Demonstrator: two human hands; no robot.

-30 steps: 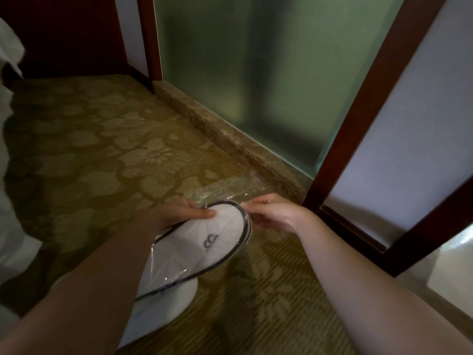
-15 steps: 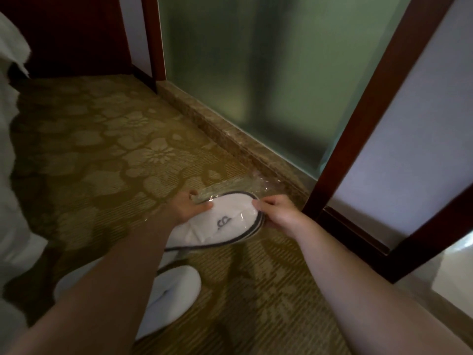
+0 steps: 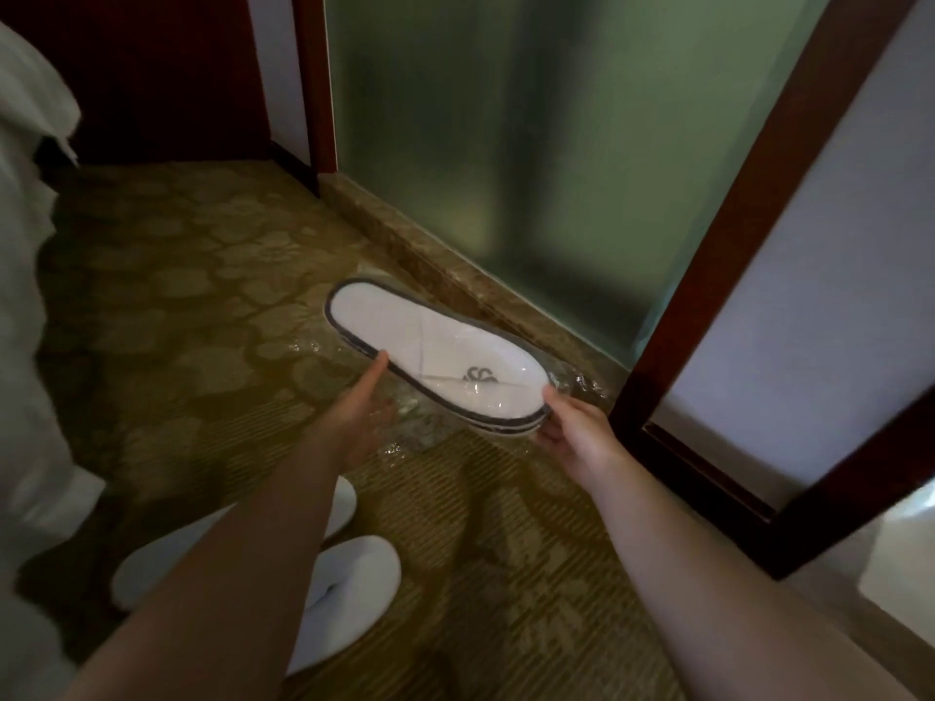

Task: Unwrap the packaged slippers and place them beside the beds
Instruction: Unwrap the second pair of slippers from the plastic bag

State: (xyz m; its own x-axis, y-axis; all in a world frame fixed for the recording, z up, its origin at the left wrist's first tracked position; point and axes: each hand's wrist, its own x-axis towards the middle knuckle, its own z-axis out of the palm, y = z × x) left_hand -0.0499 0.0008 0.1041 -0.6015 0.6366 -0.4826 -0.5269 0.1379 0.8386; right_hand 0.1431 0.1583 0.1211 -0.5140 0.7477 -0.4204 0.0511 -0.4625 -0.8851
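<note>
A flat pair of white slippers (image 3: 435, 354) with dark trim and a grey logo, stacked and still inside clear plastic wrap (image 3: 405, 422), is held above the carpet. My right hand (image 3: 577, 437) pinches the toe end of the pack. My left hand (image 3: 356, 417) touches the pack's near edge with its fingers and grips loose plastic beneath. Two white slippers (image 3: 349, 594) lie on the carpet below my left forearm, partly hidden by it.
White bedding (image 3: 30, 306) hangs along the left edge. A frosted glass panel (image 3: 531, 144) on a marble sill (image 3: 455, 290) runs behind the pack. A dark wooden door frame (image 3: 708, 306) stands to the right. Patterned carpet (image 3: 167, 306) covers the floor.
The wrapped pack has been raised and turned, so its length now runs away from me to the upper left. My hands have moved apart. The two floor slippers are more in view.
</note>
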